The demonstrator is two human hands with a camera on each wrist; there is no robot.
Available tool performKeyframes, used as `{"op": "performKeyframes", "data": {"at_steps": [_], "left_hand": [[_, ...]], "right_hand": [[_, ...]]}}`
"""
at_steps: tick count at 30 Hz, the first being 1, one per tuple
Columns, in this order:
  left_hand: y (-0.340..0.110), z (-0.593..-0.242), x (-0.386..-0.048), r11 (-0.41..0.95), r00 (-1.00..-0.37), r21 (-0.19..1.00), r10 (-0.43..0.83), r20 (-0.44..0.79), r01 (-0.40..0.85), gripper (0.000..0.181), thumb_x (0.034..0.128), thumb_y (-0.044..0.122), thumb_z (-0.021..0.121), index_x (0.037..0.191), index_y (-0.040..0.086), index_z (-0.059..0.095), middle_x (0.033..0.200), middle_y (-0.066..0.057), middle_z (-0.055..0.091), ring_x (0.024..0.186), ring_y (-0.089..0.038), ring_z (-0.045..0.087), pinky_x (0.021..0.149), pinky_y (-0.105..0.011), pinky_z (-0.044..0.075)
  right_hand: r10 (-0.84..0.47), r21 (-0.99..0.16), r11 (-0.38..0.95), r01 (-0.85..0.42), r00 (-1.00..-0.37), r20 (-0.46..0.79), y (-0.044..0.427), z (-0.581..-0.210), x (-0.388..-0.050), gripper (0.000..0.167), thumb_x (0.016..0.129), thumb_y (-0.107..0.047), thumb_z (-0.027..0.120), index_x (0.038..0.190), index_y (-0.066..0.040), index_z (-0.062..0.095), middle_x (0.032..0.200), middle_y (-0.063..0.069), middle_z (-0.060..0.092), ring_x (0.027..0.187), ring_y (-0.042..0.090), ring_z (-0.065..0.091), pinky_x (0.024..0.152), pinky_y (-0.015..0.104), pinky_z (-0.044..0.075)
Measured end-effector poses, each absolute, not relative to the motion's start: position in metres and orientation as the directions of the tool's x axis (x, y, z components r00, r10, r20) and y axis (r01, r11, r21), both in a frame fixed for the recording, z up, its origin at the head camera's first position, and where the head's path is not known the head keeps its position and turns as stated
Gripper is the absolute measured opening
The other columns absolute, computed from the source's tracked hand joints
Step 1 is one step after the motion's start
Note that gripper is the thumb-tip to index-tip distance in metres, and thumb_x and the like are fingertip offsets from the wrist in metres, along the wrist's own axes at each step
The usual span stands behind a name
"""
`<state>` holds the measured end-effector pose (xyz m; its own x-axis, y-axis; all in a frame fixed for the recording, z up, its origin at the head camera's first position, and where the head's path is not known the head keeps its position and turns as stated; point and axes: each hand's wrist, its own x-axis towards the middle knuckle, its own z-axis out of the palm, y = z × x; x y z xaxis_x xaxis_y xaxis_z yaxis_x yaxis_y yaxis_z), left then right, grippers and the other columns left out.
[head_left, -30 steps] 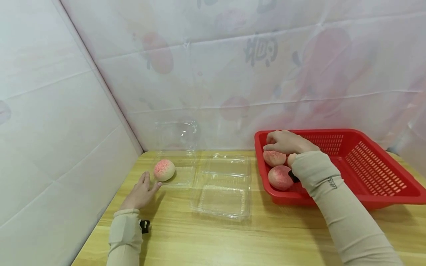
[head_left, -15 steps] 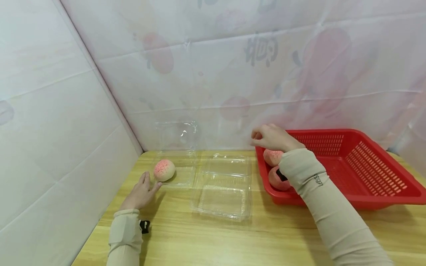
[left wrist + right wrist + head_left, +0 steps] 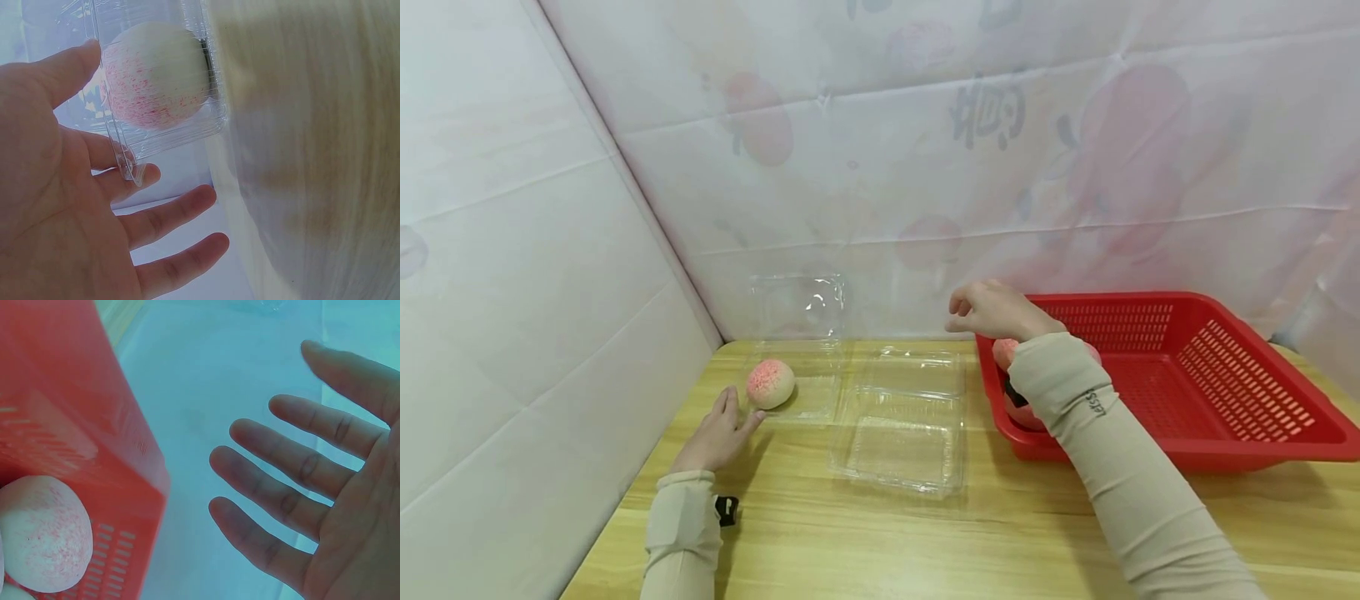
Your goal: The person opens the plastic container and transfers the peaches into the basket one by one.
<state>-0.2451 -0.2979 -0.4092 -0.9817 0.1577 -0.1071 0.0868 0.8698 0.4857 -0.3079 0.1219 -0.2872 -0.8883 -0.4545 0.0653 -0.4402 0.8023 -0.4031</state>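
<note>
My left hand (image 3: 713, 437) rests at the near left corner of an open clear plastic clamshell box (image 3: 816, 400), thumb and fingertips touching its rim. Inside that box sits a round white bun with pink speckles (image 3: 771, 384). Seen from the left wrist, the bun (image 3: 157, 75) shows through the clear wall, and the left fingers stay loosely extended. My right hand (image 3: 996, 308) hovers above the left back corner of a red plastic basket (image 3: 1157, 454), holding nothing. Its fingers spread apart in the right wrist view. Pink-speckled buns (image 3: 45, 534) lie in the basket, partly hidden by the right forearm.
A second open clear clamshell box (image 3: 902, 454) lies on the wooden table (image 3: 820, 542) between the first box and the basket. Behind stands a printed fabric wall (image 3: 880, 183), and another white wall (image 3: 527, 333) borders the left side.
My right hand has risen from over the buns and moved left, past the basket's left back corner, with nothing in it. The left hand and its box have stayed still.
</note>
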Motion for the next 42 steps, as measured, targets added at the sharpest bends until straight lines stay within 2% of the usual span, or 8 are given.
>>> {"op": "performKeyframes", "data": {"at_steps": [9,24,36,42], "left_hand": [[-0.294,-0.406,-0.245,0.866,-0.980,0.492,0.164,-0.113,0.088,0.081,0.1102,0.035,0.042,0.149,-0.024,0.001,0.157,-0.043,0.000,0.142,-0.061,0.009,0.116,-0.065,0.014],[-0.294,-0.408,-0.246,0.866,-0.983,0.489,0.162,-0.087,0.099,0.080,0.1098,0.034,0.043,0.148,-0.025,0.004,0.157,-0.044,0.002,0.141,-0.062,0.013,0.115,-0.066,0.016],[-0.295,-0.403,-0.245,0.866,-0.980,0.491,0.168,-0.103,0.096,0.081,0.1101,0.035,0.042,0.148,-0.025,0.001,0.156,-0.044,-0.001,0.141,-0.061,0.011,0.116,-0.065,0.015],[-0.293,-0.406,-0.244,0.868,-0.981,0.489,0.162,-0.108,0.090,0.081,0.1098,0.034,0.043,0.148,-0.024,0.002,0.157,-0.043,0.000,0.141,-0.062,0.012,0.115,-0.066,0.015]], "right_hand": [[-0.458,-0.394,0.811,-0.433,-0.888,0.033,0.114,-0.288,-0.310,0.028,0.095,-0.016,0.068,0.116,0.003,0.068,0.115,0.019,0.069,0.112,0.038,0.059,0.095,0.052,0.051],[-0.502,-0.386,0.792,-0.473,-0.865,0.030,0.093,-0.289,-0.313,0.024,0.095,-0.015,0.067,0.114,0.001,0.070,0.112,0.016,0.070,0.108,0.036,0.062,0.095,0.050,0.052],[-0.537,-0.409,0.760,-0.504,-0.843,0.041,0.074,-0.289,-0.316,0.023,0.095,-0.016,0.069,0.112,0.000,0.069,0.112,0.016,0.069,0.109,0.035,0.061,0.095,0.048,0.051],[-0.527,-0.430,0.764,-0.481,-0.850,0.016,0.070,-0.294,-0.313,0.022,0.095,-0.015,0.068,0.112,-0.001,0.069,0.112,0.015,0.068,0.110,0.034,0.060,0.093,0.048,0.052]]}}
